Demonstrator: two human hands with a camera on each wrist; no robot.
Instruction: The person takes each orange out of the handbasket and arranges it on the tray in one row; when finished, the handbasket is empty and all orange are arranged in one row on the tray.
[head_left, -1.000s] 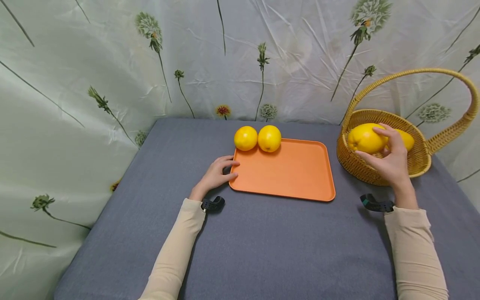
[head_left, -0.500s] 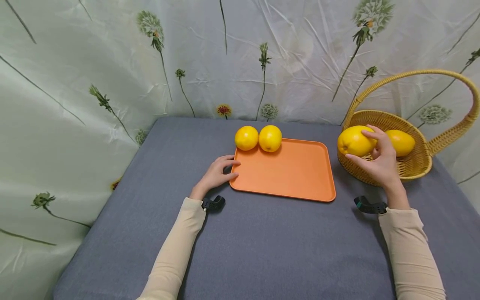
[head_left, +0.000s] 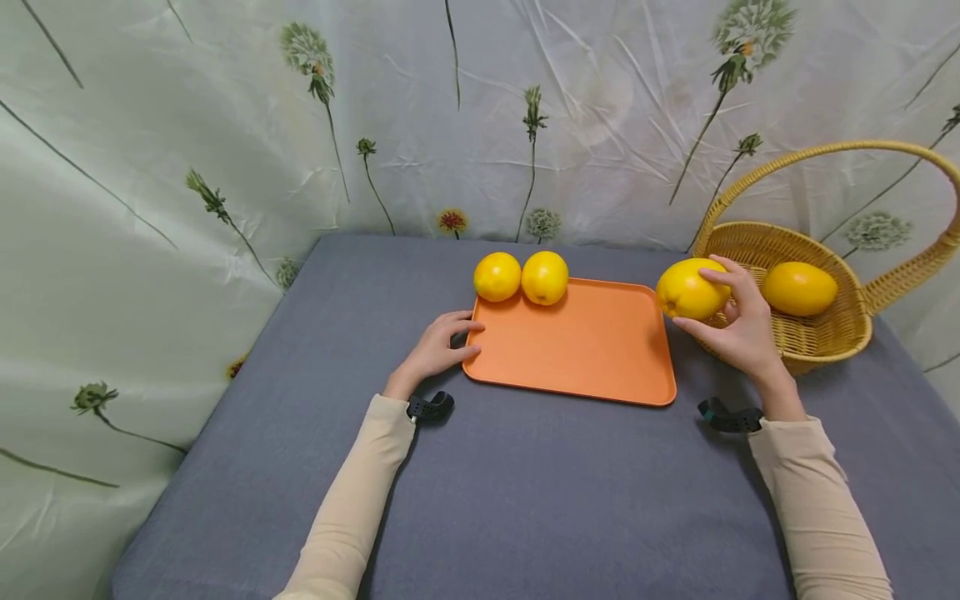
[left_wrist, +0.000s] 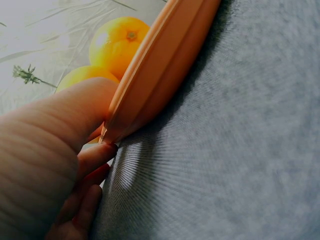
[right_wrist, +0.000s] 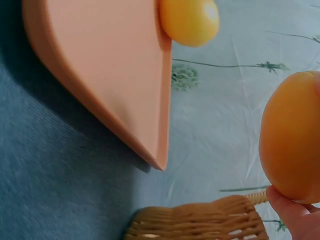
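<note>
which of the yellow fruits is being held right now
The yellow fruit gripped by the right hand. The other three are not held: two fruits sit together on the tray, one fruit lies in the basket.

We note oval fruit (right_wrist: 291,137) pinched in right hand (right_wrist: 297,220); wicker basket (right_wrist: 200,221) at view's bottom; rounder fruit (right_wrist: 191,21) at tray's (right_wrist: 105,60) edge.

No text, label, brand, number or sign can be read on the orange tray (head_left: 570,350), on the yellow fruits (head_left: 545,278) at its far left corner, on the held fruit (head_left: 686,290) at its right end or on the basket (head_left: 813,338) to its right; on the black wrist straps (head_left: 431,407) nearer than the tray, any marking is too small to be read
</note>
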